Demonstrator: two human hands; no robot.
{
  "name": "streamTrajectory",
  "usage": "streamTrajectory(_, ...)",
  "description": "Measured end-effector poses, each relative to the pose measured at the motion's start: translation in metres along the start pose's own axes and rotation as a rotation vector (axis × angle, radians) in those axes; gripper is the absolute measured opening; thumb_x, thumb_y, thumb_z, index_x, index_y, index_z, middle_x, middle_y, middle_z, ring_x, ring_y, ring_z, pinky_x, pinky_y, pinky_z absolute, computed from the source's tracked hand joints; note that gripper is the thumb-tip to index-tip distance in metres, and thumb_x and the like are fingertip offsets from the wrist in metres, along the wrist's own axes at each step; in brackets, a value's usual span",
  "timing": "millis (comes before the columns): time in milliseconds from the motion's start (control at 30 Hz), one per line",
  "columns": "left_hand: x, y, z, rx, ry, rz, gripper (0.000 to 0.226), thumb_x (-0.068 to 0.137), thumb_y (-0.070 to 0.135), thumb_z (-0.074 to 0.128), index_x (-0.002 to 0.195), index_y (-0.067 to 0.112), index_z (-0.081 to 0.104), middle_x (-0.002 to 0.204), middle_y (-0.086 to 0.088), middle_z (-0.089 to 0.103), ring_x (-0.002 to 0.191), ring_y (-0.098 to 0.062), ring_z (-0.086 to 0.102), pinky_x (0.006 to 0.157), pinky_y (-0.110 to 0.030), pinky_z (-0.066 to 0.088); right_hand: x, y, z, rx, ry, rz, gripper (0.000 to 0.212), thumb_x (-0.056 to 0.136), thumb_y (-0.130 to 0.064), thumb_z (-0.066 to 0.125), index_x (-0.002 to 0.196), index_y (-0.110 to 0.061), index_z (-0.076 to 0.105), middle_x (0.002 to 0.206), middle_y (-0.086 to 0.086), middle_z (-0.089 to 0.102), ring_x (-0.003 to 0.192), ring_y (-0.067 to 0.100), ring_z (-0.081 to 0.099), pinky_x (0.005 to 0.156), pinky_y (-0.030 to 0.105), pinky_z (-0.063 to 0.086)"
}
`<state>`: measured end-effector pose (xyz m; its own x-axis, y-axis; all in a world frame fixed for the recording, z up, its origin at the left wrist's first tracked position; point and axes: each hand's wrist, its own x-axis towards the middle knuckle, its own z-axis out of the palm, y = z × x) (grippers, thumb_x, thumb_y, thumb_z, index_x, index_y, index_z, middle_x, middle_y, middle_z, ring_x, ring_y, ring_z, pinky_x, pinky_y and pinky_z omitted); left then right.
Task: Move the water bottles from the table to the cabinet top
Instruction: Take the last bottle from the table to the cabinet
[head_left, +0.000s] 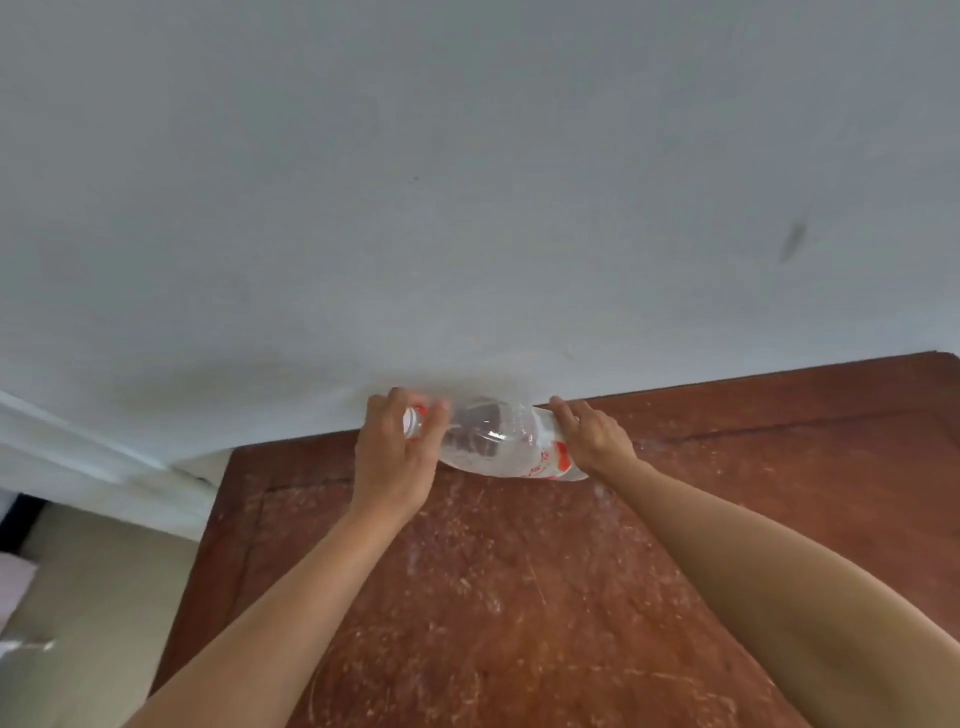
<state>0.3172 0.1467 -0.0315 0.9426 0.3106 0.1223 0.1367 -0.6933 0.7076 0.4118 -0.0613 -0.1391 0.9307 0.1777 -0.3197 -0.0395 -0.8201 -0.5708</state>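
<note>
Clear water bottle (493, 441) is held sideways over the cabinet top's (519, 597) far edge, against the wall (467, 208), left hand (397, 452) curled round its cap end, right hand (592, 436) gripping its base; released sideways, it could roll off.

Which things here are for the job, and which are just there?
For the job:
- water bottle, clear with a red label, held sideways near the wall
- left hand, gripping its neck end
- right hand, holding its base end
- cabinet top, reddish-brown and scratched

Just there:
- wall
- white trim
- floor
</note>
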Motion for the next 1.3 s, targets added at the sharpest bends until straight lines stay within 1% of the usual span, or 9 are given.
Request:
streamTrajectory(67, -0.004, -0.029, 0.000, -0.030, 0.075, -0.171, 0.049, 0.088, 0.060, 0.038, 0.096, 0.017, 0.060, 0.104, -0.003, 0.060, 0.094, -0.017, 0.057, 0.082, -0.036, 0.044, 0.004, -0.006, 0.011, -0.037, -0.031, -0.016, 0.039, 0.101, -0.037, 0.032, 0.140, -0.029, 0.037, 0.131, 0.013, 0.051, 0.112, 0.037, 0.049, 0.088, 0.044, 0.045)
streamTrajectory(167, -0.016, -0.072, 0.004, -0.092, 0.142, -0.423, 0.032, 0.091, 0.040, 0.049, 0.079, 0.013, 0.061, 0.078, -0.005, 0.064, 0.076, -0.027, 0.060, 0.072, -0.043, 0.047, 0.005, -0.012, 0.021, -0.089, -0.047, 0.013, 0.053, 0.094, -0.062, 0.027, 0.135, -0.031, 0.042, 0.125, 0.016, 0.050, 0.105, 0.038, 0.053, 0.080, 0.041, 0.044)
streamTrajectory(267, -0.032, -0.100, 0.009, -0.185, 0.152, -0.630, 0.031, 0.084, 0.035, 0.049, 0.070, 0.011, 0.062, 0.058, -0.007, 0.056, 0.058, -0.026, 0.050, 0.057, -0.042, 0.040, 0.000, -0.019, 0.029, -0.200, -0.065, -0.024, 0.054, 0.096, -0.058, 0.035, 0.140, -0.027, 0.039, 0.123, 0.016, 0.046, 0.108, 0.038, 0.052, 0.087, 0.044, 0.049)
streamTrajectory(367, -0.047, -0.116, 0.016, -0.212, 0.158, -0.797, 0.027, 0.087, 0.029, 0.049, 0.070, 0.010, 0.059, 0.062, -0.015, 0.061, 0.050, -0.024, 0.051, 0.049, -0.034, 0.041, -0.005, -0.024, 0.039, -0.180, 0.028, 0.022, 0.068, 0.089, -0.072, 0.030, 0.133, -0.023, 0.047, 0.118, 0.016, 0.049, 0.104, 0.035, 0.054, 0.085, 0.045, 0.049)
streamTrajectory(467, -0.068, -0.125, 0.024, -0.234, 0.129, -0.911, 0.023, 0.090, 0.026, 0.051, 0.088, 0.006, 0.062, 0.065, -0.017, 0.063, 0.043, -0.023, 0.050, 0.040, -0.026, 0.039, -0.014, -0.026, 0.051, -0.214, 0.048, 0.021, 0.063, 0.090, -0.068, 0.032, 0.133, -0.024, 0.046, 0.119, 0.016, 0.049, 0.106, 0.032, 0.052, 0.080, 0.042, 0.049)
streamTrajectory(700, -0.129, -0.107, 0.023, -0.270, 0.130, -0.941, 0.026, 0.091, 0.023, 0.048, 0.088, 0.003, 0.064, 0.056, -0.013, 0.060, 0.038, -0.021, 0.048, 0.039, -0.026, 0.038, -0.042, -0.027, 0.044, -0.253, -0.007, 0.078, 0.063, 0.089, -0.068, 0.033, 0.128, -0.023, 0.052, 0.119, 0.017, 0.057, 0.108, 0.036, 0.055, 0.085, 0.043, 0.047)
streamTrajectory(900, -0.179, -0.104, -0.027, -0.227, 0.234, -0.909, 0.026, 0.090, 0.026, 0.049, 0.075, 0.010, 0.062, 0.059, -0.013, 0.063, 0.040, -0.023, 0.053, 0.049, -0.030, 0.044, -0.097, -0.057, 0.062, -0.314, -0.030, -0.038, 0.067, 0.086, -0.073, 0.031, 0.128, -0.026, 0.053, 0.122, 0.016, 0.056, 0.107, 0.035, 0.057, 0.086, 0.044, 0.050)
streamTrajectory(1100, -0.234, -0.122, -0.106, -0.193, 0.398, -0.882, 0.030, 0.087, 0.026, 0.049, 0.067, 0.009, 0.064, 0.057, -0.013, 0.063, 0.043, -0.027, 0.056, 0.059, -0.040, 0.053, -0.152, -0.132, 0.092, -0.405, -0.059, -0.288, 0.064, 0.089, -0.070, 0.028, 0.132, -0.027, 0.049, 0.124, 0.015, 0.049, 0.105, 0.036, 0.055, 0.084, 0.044, 0.047)
streamTrajectory(1300, -0.324, -0.165, -0.194, -0.156, 0.573, -0.925, 0.034, 0.083, 0.029, 0.051, 0.055, 0.011, 0.058, 0.047, -0.009, 0.055, 0.049, -0.032, 0.060, 0.060, -0.043, 0.053, -0.221, -0.215, 0.156, -0.657, -0.187, -0.682, 0.045, 0.093, -0.060, 0.025, 0.137, -0.052, 0.032, 0.133, 0.001, 0.047, 0.122, 0.031, 0.042, 0.084, 0.045, 0.046)
